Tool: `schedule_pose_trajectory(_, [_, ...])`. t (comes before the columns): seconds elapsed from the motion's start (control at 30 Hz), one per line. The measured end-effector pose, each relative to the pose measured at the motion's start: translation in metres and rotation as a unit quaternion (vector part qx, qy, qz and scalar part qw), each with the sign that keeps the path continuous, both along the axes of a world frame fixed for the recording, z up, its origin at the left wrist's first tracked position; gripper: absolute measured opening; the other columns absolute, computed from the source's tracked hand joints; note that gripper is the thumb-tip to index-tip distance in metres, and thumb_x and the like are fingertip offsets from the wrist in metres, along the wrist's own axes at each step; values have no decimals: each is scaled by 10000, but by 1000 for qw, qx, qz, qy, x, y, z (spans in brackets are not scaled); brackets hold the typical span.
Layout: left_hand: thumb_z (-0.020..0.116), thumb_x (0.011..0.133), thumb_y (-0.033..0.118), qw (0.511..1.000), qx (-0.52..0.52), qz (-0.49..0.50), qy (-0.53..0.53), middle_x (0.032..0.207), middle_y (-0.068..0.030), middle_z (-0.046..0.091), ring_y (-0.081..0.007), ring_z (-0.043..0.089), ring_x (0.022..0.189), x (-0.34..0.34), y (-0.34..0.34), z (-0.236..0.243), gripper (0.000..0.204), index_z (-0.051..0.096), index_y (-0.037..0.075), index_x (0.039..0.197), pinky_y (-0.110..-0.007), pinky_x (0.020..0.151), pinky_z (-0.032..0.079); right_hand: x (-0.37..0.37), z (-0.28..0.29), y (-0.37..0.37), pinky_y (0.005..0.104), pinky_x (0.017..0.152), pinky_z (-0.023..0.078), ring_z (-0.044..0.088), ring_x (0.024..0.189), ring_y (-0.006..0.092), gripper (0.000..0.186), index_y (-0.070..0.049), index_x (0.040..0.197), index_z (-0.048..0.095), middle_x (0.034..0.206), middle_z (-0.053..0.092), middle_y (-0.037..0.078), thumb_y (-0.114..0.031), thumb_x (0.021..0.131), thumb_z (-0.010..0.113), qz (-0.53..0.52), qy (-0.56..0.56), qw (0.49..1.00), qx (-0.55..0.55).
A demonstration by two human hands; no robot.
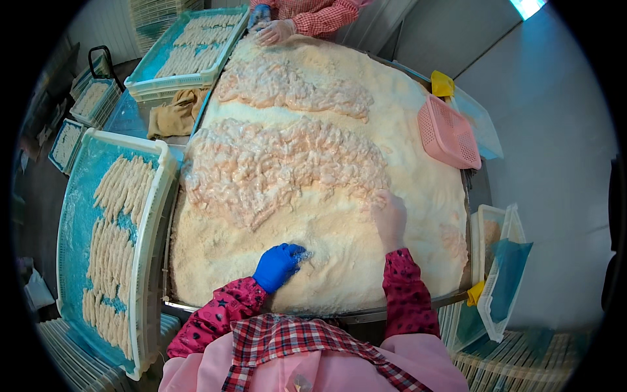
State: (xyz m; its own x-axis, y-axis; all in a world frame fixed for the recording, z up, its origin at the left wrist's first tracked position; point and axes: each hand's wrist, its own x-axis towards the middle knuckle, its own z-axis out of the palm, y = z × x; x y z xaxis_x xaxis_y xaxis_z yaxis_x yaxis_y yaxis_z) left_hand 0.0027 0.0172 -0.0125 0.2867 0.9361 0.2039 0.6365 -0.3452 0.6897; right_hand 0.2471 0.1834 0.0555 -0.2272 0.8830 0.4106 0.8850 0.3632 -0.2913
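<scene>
Near pile [281,163] of glossy pale strips is the reference. Left of it: big white tray [150,261], blue-lined, three groups of coated strips laid side by side. Beyond and left: far tray [173,83], also blue inside, coated strips in rows; past that, two small crates [108,110] with more strips. Right of the near pile: pink basket [450,137], inside only partly visible, with a translucent bin [486,124] just outside it. Right and nearer the wearer than the pile: white tub [478,245], contents hard to make out. Right grip [390,222], pale glove: fingers bunched at the pile's near right corner, fingertips touching or almost; can't tell if a strip is pinched. Left grip [277,266], blue glove: fingers loosely curled, in the powder [339,261] on the near side of the pile, apart from it; can't tell if it holds anything. Far pile [294,85] sits just beyond the near one; a co-worker's hands [277,31] are past that. Room: powder band between near pile and the surface's near metal edge [359,317], another between the pile and pink basket. Tightest side is left, big tray right against the surface.
</scene>
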Motion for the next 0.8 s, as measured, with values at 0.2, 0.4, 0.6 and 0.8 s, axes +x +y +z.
schedule_pose_trajectory(0.2, [658, 715, 117, 993, -32, 99, 59, 1058, -73, 593, -295, 565, 883, -35, -19, 2, 420, 602, 178, 1127, -390, 738, 473, 16, -9, 7, 364, 742, 466, 580, 860, 276, 156, -53, 840, 593, 841, 610, 104, -75, 693, 645, 1, 157, 975, -155])
schedule_pose_trajectory(0.4, [642, 716, 4, 978, -44, 151, -139, 1054, -116, 584, -305, 574, 946, -49, -10, 21, 355, 633, 128, 1049, -365, 828, 466, -28, 15, -49, 336, 827, 450, 578, 932, 262, 216, -43, 915, 620, 932, 619, 93, -61, 703, 659, 265, 41, 953, -140])
schedule_pose_trajectory(0.6, [629, 749, 57, 988, -66, 142, 2, 1098, -131, 579, -330, 548, 981, -87, -24, 26, 377, 606, 133, 1117, -389, 857, 448, 5, -39, -74, 356, 852, 443, 564, 997, 277, 379, -65, 1094, 591, 1064, 591, 124, -88, 723, 668, 127, 145, 960, -202])
schedule_pose_trajectory(0.8, [632, 791, 205, 979, -107, 175, 9, 1032, -120, 594, -312, 562, 911, -33, -31, 8, 387, 570, 115, 1163, -382, 791, 456, -68, -38, -110, 392, 857, 432, 554, 1002, 308, 404, -64, 1129, 559, 1057, 577, 155, -104, 739, 661, 163, 142, 934, -284])
